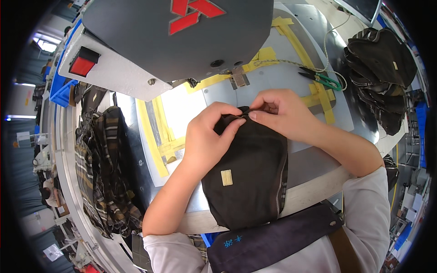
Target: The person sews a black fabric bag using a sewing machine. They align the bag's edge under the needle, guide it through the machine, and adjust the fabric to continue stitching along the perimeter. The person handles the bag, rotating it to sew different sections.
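Note:
A dark brown fabric bag piece (pixel 248 177) with a zipper down its right side and a small cream label lies in front of me, its lower end over the table's near edge. My left hand (pixel 211 132) pinches the top edge of this piece between thumb and fingers. Close beside it, my right hand (pixel 282 113) pinches the same edge from the other side. Both sets of fingertips nearly meet there. Just beyond them is the sewing machine's metal presser area (pixel 238 78), apart from the fabric.
The grey machine head (pixel 182 41) overhangs the far side. Yellow tape (pixel 152 132) marks the worktop. Green-handled thread snips (pixel 325 81) and a cord lie at the right. Plaid and dark fabric pieces (pixel 107 168) hang at the left; a dark pile (pixel 382 68) sits far right.

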`<control>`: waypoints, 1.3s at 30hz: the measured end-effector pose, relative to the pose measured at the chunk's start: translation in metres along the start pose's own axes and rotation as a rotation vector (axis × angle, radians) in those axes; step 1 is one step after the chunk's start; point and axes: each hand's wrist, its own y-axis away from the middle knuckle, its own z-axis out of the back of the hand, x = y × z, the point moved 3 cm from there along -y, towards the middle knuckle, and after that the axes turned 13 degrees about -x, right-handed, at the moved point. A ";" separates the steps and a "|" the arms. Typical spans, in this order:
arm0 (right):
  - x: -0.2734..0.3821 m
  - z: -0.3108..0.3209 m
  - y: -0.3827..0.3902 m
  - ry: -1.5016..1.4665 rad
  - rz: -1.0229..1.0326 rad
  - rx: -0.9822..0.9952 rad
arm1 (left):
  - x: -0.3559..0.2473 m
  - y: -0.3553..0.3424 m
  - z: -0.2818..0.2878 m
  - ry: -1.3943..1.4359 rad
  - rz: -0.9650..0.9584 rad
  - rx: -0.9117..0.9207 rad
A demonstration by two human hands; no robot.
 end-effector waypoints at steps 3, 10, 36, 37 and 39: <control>-0.003 0.001 -0.001 -0.072 -0.035 0.005 | -0.003 0.000 -0.002 -0.111 -0.381 -0.079; -0.009 -0.001 -0.003 -0.052 0.019 -0.074 | -0.015 0.001 0.000 -0.234 -0.730 -0.084; 0.009 -0.001 0.003 0.176 0.420 -0.070 | 0.005 0.001 -0.002 0.097 0.197 0.109; 0.007 -0.001 0.003 0.144 0.388 -0.069 | 0.005 0.001 -0.001 0.098 0.194 0.101; 0.005 -0.002 0.002 0.079 0.325 -0.067 | 0.006 0.000 0.001 0.098 0.188 0.084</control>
